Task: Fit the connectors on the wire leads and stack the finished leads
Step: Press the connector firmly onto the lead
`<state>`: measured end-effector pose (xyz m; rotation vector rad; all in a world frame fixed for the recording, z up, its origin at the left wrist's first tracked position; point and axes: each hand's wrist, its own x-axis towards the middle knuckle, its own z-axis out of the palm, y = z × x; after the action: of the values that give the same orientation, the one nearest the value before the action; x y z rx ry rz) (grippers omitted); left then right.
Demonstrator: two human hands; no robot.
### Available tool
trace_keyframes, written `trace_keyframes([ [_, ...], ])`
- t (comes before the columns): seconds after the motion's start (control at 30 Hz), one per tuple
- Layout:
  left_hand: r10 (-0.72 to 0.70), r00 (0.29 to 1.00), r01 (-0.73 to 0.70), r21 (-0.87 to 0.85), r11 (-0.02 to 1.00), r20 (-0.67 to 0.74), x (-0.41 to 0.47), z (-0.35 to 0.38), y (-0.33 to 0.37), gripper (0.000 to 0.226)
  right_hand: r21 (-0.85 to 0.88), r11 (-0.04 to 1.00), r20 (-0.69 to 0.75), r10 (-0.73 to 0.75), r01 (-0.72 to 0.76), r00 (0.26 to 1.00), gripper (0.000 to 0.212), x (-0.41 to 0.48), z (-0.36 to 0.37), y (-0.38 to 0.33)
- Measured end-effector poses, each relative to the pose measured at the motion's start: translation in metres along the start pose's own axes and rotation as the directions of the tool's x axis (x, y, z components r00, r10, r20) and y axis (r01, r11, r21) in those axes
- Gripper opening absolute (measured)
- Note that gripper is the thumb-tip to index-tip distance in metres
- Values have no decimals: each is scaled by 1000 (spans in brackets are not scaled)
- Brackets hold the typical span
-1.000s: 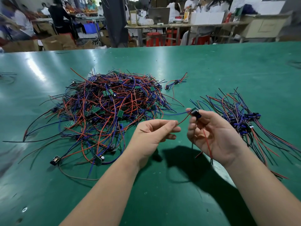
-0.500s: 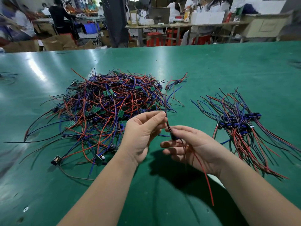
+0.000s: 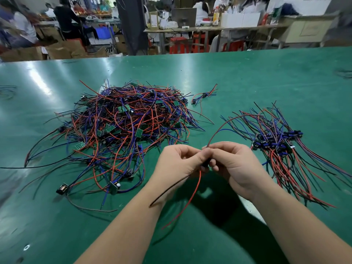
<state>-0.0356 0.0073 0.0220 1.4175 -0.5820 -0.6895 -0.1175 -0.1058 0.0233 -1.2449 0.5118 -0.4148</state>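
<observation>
A person's two bare hands meet low over the green bench, working a single wire lead. The left grip is curled narrow, thumb and fingers pinching the lead where its strands come together. The right grip touches it fingertip to fingertip and is curled just as tightly on the same lead. A small black connector shows between the fingertips of both, mostly hidden by them.

From the pinch a red strand and a black strand hang down toward the person, crossing the left forearm. A second red strand arches up and away from the right grip, with a blue strand beneath it. Both reach toward the stack of finished leads. That stack lies on the bench just to the right of the right grip, its dark connectors bunched together and its red, blue and black wires fanned out.

A large tangled heap of leads sits beyond and to the left of the left grip, with small green circuit boards scattered through it. One loose lead lies apart on the bench, well beyond both grips and between the heap and the stack.

Past the far edge of the bench stand cardboard boxes, red stools and other people at other tables, all blurred.
</observation>
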Motion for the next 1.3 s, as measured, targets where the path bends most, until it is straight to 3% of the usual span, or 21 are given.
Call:
trace_keyframes([
  [0.13, -40, 999, 40, -24, 999, 20, 1, 1, -1, 16, -99, 993, -21, -63, 61, 998, 8, 3, -4, 1],
  [0.33, -72, 995, 70, 22, 997, 69, -2, 8, -6, 26, -174, 984, 7, -46, 46, 999, 10, 5, -13, -8],
  [0.57, -212, 914, 192, 92, 977, 346, -12, 14, -7, 10, 168, 983, -287, -26, 77, 958, 9, 16, -37, -29],
  [0.77, -265, 854, 217, 157, 964, 447, -14, 5, 4, 17, 269, 963, -314, 58, 30, 948, 26, 19, -39, -30],
  [0.9, -159, 837, 156, 51, 986, 524, -16, 1, 11, 16, 351, 935, -187, 129, -56, 974, 40, 21, -43, -32],
  [0.97, -88, 873, 140, -74, 987, 480, -14, -1, 18, 13, 303, 944, -118, 170, -128, 978, 34, 21, -40, -28],
  [1.03, -28, 935, 128, -265, 956, 353, -11, -3, 23, 2, 155, 971, -58, 192, -181, 980, 13, 18, -35, -20],
  [1.13, 49, 997, -16, -463, 886, 59, -2, -7, 23, 15, -79, 976, 130, 212, -203, 968, 30, 9, -23, -9],
  [1.23, 123, 976, -184, -384, 905, -177, 2, -5, 17, 30, -24, 987, 263, 158, -157, 952, 29, 1, -7, -3],
  [1.3, 263, 934, -307, -168, 937, -241, 1, -2, 13, 33, 141, 980, 264, 98, -139, 960, 16, -1, 1, -2],
])
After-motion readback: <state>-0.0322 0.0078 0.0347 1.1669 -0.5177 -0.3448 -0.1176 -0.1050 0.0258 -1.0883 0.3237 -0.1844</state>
